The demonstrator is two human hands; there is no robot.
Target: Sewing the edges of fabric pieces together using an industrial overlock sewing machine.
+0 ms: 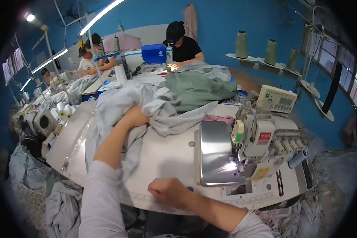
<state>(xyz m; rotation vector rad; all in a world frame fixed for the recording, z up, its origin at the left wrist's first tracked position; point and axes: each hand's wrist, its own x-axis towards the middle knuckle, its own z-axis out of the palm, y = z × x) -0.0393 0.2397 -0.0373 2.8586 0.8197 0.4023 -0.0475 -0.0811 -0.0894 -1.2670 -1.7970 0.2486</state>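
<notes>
On the table [162,154], the left hand [136,117] lies in grey cloth [112,102], perhaps steadying it — can't tell its grip — while the right hand [168,191] curls fist-like, seemingly empty

**Head-worn fisheye over a smooth white surface [166,154]**

From the person's head, the view looks down and forward past the near edge, reaching the flat blue painted wall [230,31]. The bare left hand [135,117] and bare right hand [169,190] lie close below; the boxy cream sewing machine [250,144] stands near, at right. Straight edges bow toward the rim.
</notes>
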